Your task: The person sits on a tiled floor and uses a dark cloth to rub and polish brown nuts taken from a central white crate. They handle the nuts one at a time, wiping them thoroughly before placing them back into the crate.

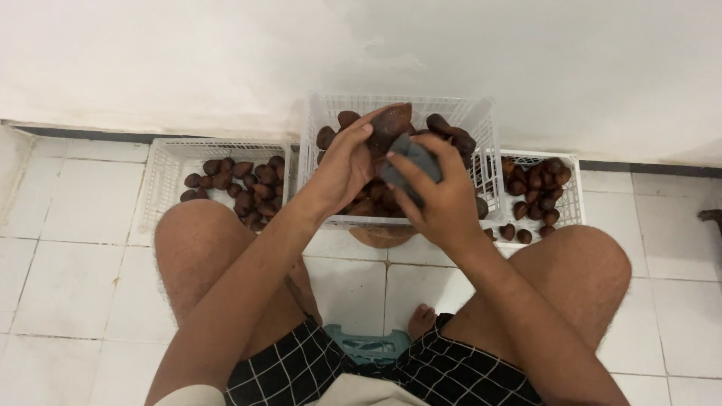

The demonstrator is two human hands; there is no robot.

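The left hand [342, 167] is closed around a brown, scaly, pointed fruit [391, 124], holding it up over the tall white middle basket [481, 162]. Touching it at about five o'clock, the right hand [440, 199] is wrapped narrow around a dark grey cloth [410, 162] pressed to the fruit's lower side, so the step in hand looks like wiping the skin clean. A further pass would call for turning the fruit in the fingers to bring an unwiped face to the cloth. At nine o'clock sits a low left basket [162, 177] of similar fruit, at three o'clock a right basket [577, 188], all on white floor tiles [75, 248].
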